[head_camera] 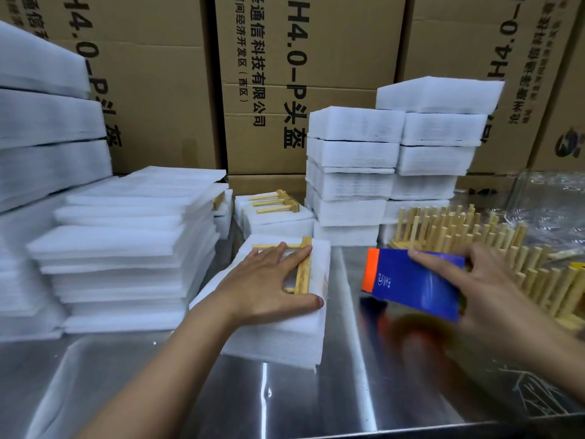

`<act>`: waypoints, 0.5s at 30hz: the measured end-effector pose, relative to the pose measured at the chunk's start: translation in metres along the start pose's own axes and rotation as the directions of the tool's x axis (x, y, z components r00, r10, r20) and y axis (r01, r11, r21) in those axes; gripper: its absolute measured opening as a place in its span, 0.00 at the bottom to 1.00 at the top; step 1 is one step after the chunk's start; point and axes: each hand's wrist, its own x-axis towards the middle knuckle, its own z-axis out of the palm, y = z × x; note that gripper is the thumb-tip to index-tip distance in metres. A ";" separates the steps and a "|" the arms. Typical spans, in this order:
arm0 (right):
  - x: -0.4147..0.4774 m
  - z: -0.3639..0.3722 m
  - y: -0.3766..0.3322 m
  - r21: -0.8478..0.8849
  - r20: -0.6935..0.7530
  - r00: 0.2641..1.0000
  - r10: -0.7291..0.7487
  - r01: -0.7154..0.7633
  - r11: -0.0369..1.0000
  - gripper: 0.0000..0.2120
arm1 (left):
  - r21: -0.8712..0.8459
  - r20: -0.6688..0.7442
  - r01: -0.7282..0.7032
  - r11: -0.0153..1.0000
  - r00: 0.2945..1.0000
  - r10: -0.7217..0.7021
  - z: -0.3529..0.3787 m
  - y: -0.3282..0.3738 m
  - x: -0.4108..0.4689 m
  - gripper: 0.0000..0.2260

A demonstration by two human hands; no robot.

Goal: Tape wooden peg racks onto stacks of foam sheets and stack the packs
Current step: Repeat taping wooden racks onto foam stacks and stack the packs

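Rack point(302, 274) of pale wood lies flat on white foam point(278, 337).

Behind, filling the whole back from side to side: tall brown cardboard boxes point(158, 99), stacked close together like a wall; printed on their fronts, turned sideways, black lettering point(299, 58) with Chinese characters and "H4.0-P"; in front, a table point(285, 403) of polished steel, shiny, with bright streaks of reflected light and fine scratches at the right; at far right, against the boxes, a crumpled clear plastic bag point(550, 201).
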 end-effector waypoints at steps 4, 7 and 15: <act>-0.018 0.022 -0.013 -0.069 0.020 0.999 0.045 -0.044 0.997 0.39 | 0.003 0.014 0.003 1.000 1.000 -0.003 -0.001 0.000 0.000 0.44; -0.023 0.031 -0.020 -0.101 0.024 0.999 0.049 -0.046 0.994 0.31 | -0.005 0.026 0.008 1.000 1.000 -0.008 -0.001 0.000 0.001 0.42; -0.016 0.030 -0.051 0.011 -0.086 0.995 -0.040 0.041 0.999 0.21 | -0.017 0.037 0.011 1.000 0.999 -0.011 0.000 -0.003 0.004 0.43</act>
